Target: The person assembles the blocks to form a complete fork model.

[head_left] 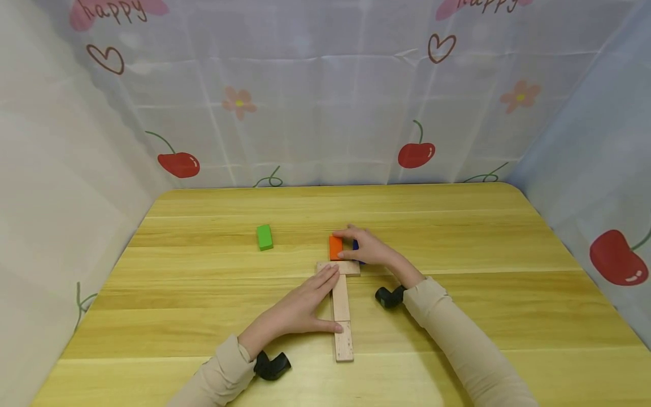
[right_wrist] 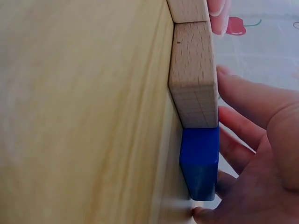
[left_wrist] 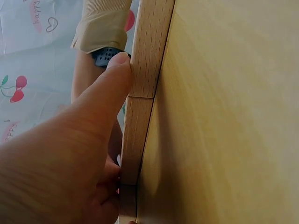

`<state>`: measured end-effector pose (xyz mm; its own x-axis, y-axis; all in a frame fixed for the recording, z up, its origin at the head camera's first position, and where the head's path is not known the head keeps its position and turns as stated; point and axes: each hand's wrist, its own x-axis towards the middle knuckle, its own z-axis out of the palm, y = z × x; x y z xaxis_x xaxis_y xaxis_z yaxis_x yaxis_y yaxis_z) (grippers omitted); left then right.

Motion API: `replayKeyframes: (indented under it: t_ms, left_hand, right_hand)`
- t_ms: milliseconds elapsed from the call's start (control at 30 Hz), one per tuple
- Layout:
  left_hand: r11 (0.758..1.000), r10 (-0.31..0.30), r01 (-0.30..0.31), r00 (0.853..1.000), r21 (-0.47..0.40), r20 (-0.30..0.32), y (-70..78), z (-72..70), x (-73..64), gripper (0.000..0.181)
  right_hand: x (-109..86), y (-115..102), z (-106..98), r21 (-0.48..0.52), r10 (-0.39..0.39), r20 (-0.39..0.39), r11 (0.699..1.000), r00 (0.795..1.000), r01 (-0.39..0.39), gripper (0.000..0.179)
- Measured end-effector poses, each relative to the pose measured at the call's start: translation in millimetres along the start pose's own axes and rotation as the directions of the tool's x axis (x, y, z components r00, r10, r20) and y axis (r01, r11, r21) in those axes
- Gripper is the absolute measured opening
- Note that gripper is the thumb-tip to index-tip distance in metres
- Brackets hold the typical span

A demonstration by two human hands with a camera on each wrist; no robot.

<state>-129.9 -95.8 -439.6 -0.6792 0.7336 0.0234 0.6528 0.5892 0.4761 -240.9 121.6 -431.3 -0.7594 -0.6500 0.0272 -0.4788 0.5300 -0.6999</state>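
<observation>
Plain wooden blocks form a T on the table: a crosswise block [head_left: 352, 268] at the far end, with a middle block [head_left: 341, 299] and a near block [head_left: 344, 346] in line below it. The left hand [head_left: 297, 308] lies over them, fingertips on the crosswise block and thumb on the near block. Beyond the crosswise block is an orange block [head_left: 335, 247]; the right hand [head_left: 370, 247] pinches it between index finger at its far end and thumb at its near end. Partly hidden under the right hand, a blue block [right_wrist: 200, 158] stands beside the crosswise block.
A green block [head_left: 264, 237] lies apart at the left on the wooden table [head_left: 178, 294]. Black wrist devices [head_left: 272, 367] sit under both wrists. A printed curtain [head_left: 325, 113] hangs behind the table's far edge.
</observation>
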Motion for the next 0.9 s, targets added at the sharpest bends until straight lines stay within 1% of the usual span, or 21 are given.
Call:
replayKeyframes:
  t_ms: [100,200,333,467,567,733,833,900]
  left_hand:
    - [1.000,0.002,-0.002,1.000,0.000,-0.002,0.0,-0.3,0.5,0.105]
    - [1.000,0.005,-0.005,1.000,-0.004,-0.002,1.0,-0.9,0.7,0.105]
    - [1.000,0.003,-0.003,1.000,-0.010,0.002,2.2,-1.6,1.2,0.104]
    - [1.000,0.000,0.000,1.000,-0.015,0.001,2.8,-1.5,1.7,0.105]
    - [1.000,0.000,0.000,1.000,-0.018,-0.004,2.8,-0.6,1.7,0.105]
    - [1.000,-0.014,0.014,1.000,-0.022,-0.008,3.5,-0.4,0.5,0.107]
    - [0.999,-0.034,0.034,0.999,-0.028,-0.022,4.5,-5.4,-1.0,0.107]
    - [0.998,-0.049,0.047,0.997,-0.033,-0.059,3.2,-11.7,-2.0,0.104]
  right_hand:
    - [-1.3,0,0,0.002,-0.033,0.001,0.999,0.999,0.033,0.052]
    - [-1.8,0,0,-0.005,-0.050,0.000,0.999,0.999,0.050,0.051]
    - [-3.1,-2,0,-0.038,-0.034,-0.004,0.999,0.999,0.034,0.054]
    - [-10.3,-6,-2,-0.038,-0.001,-0.043,0.999,0.999,-0.001,0.063]
    - [-23.7,-11,-4,-0.034,0.016,-0.084,0.999,0.996,-0.019,0.066]
    - [-54.9,-26,3,-0.103,-0.024,-0.124,0.995,0.992,0.011,0.066]
    - [-72.8,-36,13,-0.125,-0.045,-0.111,0.992,0.993,0.031,0.070]
    - [-83.3,-43,20,-0.134,-0.046,-0.081,0.990,0.996,0.035,0.075]
